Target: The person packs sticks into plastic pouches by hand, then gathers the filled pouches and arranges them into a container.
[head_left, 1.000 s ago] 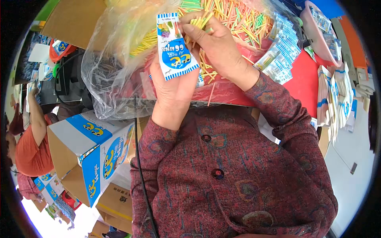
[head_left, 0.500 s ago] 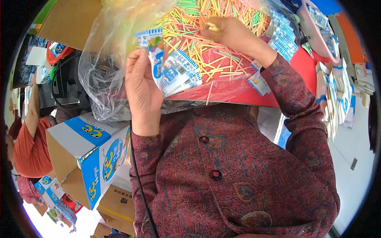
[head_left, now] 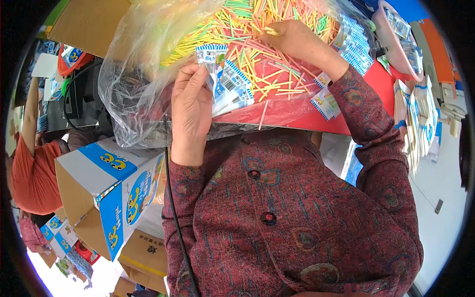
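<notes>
Pinching a small packet (head_left: 213,58) between thumb and fingers, the left hand (head_left: 191,106) was near other packets (head_left: 233,85) on the red table (head_left: 380,94). The right hand (head_left: 301,43) had fingers closed on yellow sticks (head_left: 270,31), at the coloured pile (head_left: 237,25).

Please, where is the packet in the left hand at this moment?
In the head view, the packet is in the upper part, slightly left of centre: the left hand pinches it, near other packets and the coloured sticks.
</notes>
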`<state>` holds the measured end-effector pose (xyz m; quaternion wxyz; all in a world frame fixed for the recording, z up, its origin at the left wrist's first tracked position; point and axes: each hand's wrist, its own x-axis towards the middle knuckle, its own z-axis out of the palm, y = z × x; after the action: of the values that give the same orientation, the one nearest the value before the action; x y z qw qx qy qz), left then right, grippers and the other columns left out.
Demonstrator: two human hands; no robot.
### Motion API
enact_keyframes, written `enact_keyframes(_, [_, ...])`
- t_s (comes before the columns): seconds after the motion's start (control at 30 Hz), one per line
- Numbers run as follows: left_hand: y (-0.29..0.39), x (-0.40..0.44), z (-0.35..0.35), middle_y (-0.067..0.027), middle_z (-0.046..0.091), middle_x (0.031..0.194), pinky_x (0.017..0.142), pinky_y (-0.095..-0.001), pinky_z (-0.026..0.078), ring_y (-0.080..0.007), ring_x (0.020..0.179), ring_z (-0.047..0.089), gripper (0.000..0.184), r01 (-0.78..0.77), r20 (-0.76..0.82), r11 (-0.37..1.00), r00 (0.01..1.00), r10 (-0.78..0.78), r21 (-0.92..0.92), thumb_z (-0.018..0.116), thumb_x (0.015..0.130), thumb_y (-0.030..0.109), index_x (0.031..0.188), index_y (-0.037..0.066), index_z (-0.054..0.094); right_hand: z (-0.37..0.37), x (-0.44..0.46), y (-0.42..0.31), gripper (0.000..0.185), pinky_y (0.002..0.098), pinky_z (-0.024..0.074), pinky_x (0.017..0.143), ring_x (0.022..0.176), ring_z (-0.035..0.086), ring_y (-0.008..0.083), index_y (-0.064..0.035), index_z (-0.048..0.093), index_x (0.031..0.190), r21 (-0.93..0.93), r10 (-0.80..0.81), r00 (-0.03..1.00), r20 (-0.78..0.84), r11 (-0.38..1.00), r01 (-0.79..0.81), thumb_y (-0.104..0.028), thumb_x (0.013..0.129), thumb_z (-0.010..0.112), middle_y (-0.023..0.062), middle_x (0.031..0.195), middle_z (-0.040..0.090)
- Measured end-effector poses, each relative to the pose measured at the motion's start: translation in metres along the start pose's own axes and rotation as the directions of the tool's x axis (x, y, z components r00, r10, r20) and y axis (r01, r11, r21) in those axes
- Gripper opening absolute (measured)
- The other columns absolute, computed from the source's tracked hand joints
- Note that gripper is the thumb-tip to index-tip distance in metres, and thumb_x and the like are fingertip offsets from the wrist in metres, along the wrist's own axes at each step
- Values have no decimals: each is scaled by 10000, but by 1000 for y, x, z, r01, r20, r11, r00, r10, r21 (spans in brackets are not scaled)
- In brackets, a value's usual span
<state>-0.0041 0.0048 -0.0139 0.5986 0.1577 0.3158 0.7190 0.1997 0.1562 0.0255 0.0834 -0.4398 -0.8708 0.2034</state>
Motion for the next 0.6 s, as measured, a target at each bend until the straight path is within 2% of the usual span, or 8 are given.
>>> enact_keyframes(0.07, [1, 0, 4, -44, 645, 988, 841, -274, 462, -125, 910, 597, 34, 2, 12, 1000, 1000, -2, 0, 589, 903, 53, 936, 57, 582, -3, -1, 3, 329, 387, 497, 662, 709, 643, 295, -45, 674, 942, 87, 54, 998, 18, 995, -55, -357, 900, 578, 169, 834, 663])
enact_keyframes(0.17, [7, -2, 9, -43, 646, 991, 863, -278, 459, -127, 928, 597, 31, 23, 30, 1000, 999, -23, -19, 594, 903, 61, 926, 55, 575, 2, 0, 16, 316, 324, 483, 648, 695, 629, 202, -29, 656, 985, 230, -163, 977, -141, 954, 192, -323, 931, 552, 105, 828, 677])
enact_keyframes(0.2, [8, -2, 9, -43, 646, 991, 863, -278, 459, -127, 928, 597, 31, 23, 30, 1000, 999, -22, -18, 594, 903, 61, 926, 55, 575, -2, -2, 9, 316, 324, 483, 648, 695, 629, 202, -29, 656, 985, 231, -163, 976, -142, 954, 193, -323, 931, 552, 105, 828, 677])
enact_keyframes(0.3, [11, -1, 8, -100, 621, 1136, 961, -328, 418, -182, 1083, 566, 46, 10, 231, 1000, 973, -6, -17, 622, 875, 59, 899, 60, 583, -21, -20, -21, 299, 274, 477, 657, 729, 611, 132, -24, 636, 1041, 547, -70, 954, 292, 830, -106, -290, 945, 539, 45, 821, 670])
enact_keyframes(0.33, [11, 0, 11, -100, 621, 1136, 961, -328, 418, -182, 1083, 566, 46, 10, 230, 1000, 973, -6, -17, 622, 875, 59, 899, 60, 583, -20, -26, -27, 299, 274, 477, 657, 729, 611, 132, -24, 636, 1041, 547, -70, 954, 293, 830, -107, -290, 945, 539, 45, 821, 670])
enact_keyframes(0.43, [8, 7, 28, -158, 527, 1310, 1049, -375, 340, -242, 1243, 471, 61, -335, 483, 925, 849, 215, 177, 648, 843, 53, 868, 67, 594, -17, -39, -39, 281, 226, 463, 664, 753, 578, 63, -40, 628, 1059, 668, -182, 921, 346, 737, -105, -281, 956, 529, 9, 788, 631])
enact_keyframes(0.57, [8, 7, 33, -179, 442, 1400, 1082, -387, 282, -262, 1319, 387, 61, -388, 601, 828, 795, 78, 405, 655, 829, 42, 854, 68, 606, -2, -33, -30, 245, 196, 445, 630, 741, 552, 28, -64, 635, 1044, 591, -312, 930, 196, 794, 142, -266, 962, 523, -13, 780, 606])
enact_keyframes(0.6, [8, 7, 33, -179, 442, 1400, 1082, -387, 282, -262, 1319, 387, 61, -387, 602, 828, 795, 77, 405, 655, 829, 42, 854, 68, 606, -2, -34, -30, 245, 196, 445, 630, 741, 552, 28, -64, 635, 1044, 591, -311, 930, 195, 794, 142, -266, 962, 523, -13, 780, 606])
